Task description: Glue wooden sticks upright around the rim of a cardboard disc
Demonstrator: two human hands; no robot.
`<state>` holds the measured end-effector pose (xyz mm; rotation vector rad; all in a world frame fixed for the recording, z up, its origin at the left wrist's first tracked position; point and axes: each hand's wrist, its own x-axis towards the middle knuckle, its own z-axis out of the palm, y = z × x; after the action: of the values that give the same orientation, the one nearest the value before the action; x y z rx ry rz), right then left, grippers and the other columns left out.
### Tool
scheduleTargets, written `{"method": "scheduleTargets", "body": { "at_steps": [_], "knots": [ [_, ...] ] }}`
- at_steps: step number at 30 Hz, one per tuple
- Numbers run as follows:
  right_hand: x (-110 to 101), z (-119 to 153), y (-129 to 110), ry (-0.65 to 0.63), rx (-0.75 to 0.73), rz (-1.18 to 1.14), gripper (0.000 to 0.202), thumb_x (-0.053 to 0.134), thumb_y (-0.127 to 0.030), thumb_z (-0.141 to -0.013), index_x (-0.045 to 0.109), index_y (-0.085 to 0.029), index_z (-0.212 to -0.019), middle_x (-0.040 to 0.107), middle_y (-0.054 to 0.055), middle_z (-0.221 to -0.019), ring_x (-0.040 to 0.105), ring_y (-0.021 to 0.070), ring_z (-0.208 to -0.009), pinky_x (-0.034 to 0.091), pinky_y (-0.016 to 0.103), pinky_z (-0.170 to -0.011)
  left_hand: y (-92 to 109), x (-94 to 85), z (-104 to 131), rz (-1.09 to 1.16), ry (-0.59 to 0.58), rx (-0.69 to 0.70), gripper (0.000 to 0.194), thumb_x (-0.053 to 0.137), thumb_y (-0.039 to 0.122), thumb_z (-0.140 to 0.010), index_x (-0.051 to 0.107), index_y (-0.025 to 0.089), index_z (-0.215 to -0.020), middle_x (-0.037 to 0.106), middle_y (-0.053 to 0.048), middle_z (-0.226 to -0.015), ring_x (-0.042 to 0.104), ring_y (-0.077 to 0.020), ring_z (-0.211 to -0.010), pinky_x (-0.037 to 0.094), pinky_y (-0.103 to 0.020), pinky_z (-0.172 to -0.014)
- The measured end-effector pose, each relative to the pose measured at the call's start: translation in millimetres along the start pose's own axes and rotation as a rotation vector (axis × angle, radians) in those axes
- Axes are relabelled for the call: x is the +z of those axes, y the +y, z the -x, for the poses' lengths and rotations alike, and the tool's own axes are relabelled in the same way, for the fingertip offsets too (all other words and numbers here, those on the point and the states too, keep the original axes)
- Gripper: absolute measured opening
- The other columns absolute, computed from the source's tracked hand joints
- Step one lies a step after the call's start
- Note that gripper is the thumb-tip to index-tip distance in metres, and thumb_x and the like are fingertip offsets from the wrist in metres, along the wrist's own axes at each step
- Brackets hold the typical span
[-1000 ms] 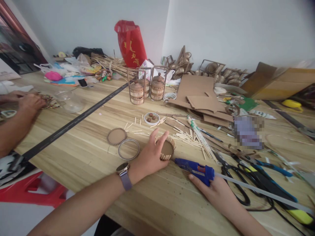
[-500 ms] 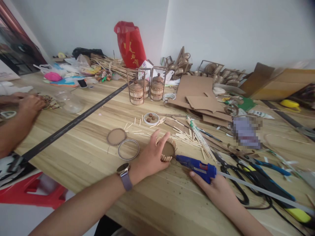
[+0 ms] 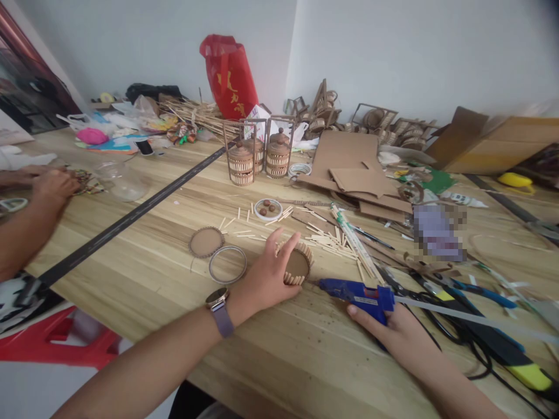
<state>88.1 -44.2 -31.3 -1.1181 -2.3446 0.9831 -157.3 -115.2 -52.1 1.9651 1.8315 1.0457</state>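
Observation:
My left hand [image 3: 268, 276], with a watch on its wrist, grips the near left side of a small round basket [image 3: 299, 265] made of a cardboard base ringed by short upright sticks. In my right hand [image 3: 395, 326] is a blue hot glue gun [image 3: 360, 294], a long glue stick jutting from its back. The gun's nozzle points left, a little apart from the basket's right side. Loose short sticks [image 3: 329, 238] lie beyond the basket. To its left rest a cardboard disc with a corded edge [image 3: 206, 241] and a pale ring [image 3: 227, 265].
Lidded miniature baskets in frames [image 3: 241, 163] stand farther back, before a red bag [image 3: 230, 78]. Cardboard sheets [image 3: 349, 157] lie at the back right. Scissors, blue-handled pliers [image 3: 484, 293] and a cable crowd the right. Another person's hands [image 3: 55, 186] work at the far left.
My right hand has drawn the glue gun slightly to the right, away from the basket. My left hand keeps its hold on the basket almost unmoved.

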Motion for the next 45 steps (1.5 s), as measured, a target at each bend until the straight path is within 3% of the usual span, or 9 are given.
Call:
{"method": "scheduleTargets", "body": {
  "at_steps": [14, 25, 32, 37, 45],
  "knots": [
    [9.4, 0.7, -13.6, -0.03, -0.014, 0.081, 0.034, 0.054, -0.049, -0.081, 0.073, -0.021, -0.084, 0.078, 0.008, -0.09, 0.072, 0.0281, -0.081, 0.057, 0.041, -0.083, 1.5, 0.7, 0.2, -0.002, 0.004, -0.014, 0.106, 0.077, 0.014, -0.065, 0.012, 0.032, -0.147, 0.011, -0.016, -0.152, 0.039, -0.0351, -0.132, 0.044, -0.05, -0.102],
    [10.7, 0.3, -12.0, -0.026, -0.04, 0.089, 0.034, 0.053, -0.048, -0.082, 0.073, -0.021, -0.09, 0.078, 0.008, -0.093, 0.072, 0.0285, -0.084, 0.056, 0.041, -0.084, 0.3, 1.5, -0.2, -0.022, 0.015, 0.001, 0.105, 0.076, 0.014, -0.065, 0.012, 0.03, -0.147, 0.012, -0.016, -0.152, 0.036, -0.035, -0.135, 0.042, -0.05, -0.104],
    [11.0, 0.5, -12.1, -0.02, -0.049, 0.106, 0.036, 0.052, -0.045, -0.083, 0.073, -0.02, -0.098, 0.077, 0.009, -0.1, 0.071, 0.0291, -0.093, 0.055, 0.041, -0.088, 0.5, 1.7, 0.2, -0.017, 0.006, -0.007, 0.105, 0.076, 0.015, -0.065, 0.012, 0.03, -0.147, 0.011, -0.017, -0.152, 0.042, -0.0343, -0.13, 0.045, -0.049, -0.101],
    [10.7, 0.5, -12.7, -0.024, -0.033, 0.089, 0.035, 0.054, -0.047, -0.082, 0.074, -0.021, -0.093, 0.078, 0.007, -0.095, 0.072, 0.0294, -0.088, 0.057, 0.041, -0.084, 0.1, 1.9, 0.4, -0.022, 0.014, 0.002, 0.106, 0.077, 0.015, -0.065, 0.011, 0.031, -0.147, 0.012, -0.016, -0.152, 0.036, -0.0354, -0.134, 0.042, -0.051, -0.103],
    [10.9, 0.9, -12.2, -0.013, -0.033, 0.097, 0.035, 0.053, -0.045, -0.082, 0.074, -0.02, -0.094, 0.078, 0.008, -0.094, 0.072, 0.0288, -0.086, 0.058, 0.039, -0.08, -0.7, 1.9, 0.4, -0.007, 0.01, 0.008, 0.107, 0.077, 0.014, -0.064, 0.012, 0.031, -0.147, 0.01, -0.016, -0.152, 0.043, -0.0336, -0.129, 0.044, -0.049, -0.102]
  ]
}}
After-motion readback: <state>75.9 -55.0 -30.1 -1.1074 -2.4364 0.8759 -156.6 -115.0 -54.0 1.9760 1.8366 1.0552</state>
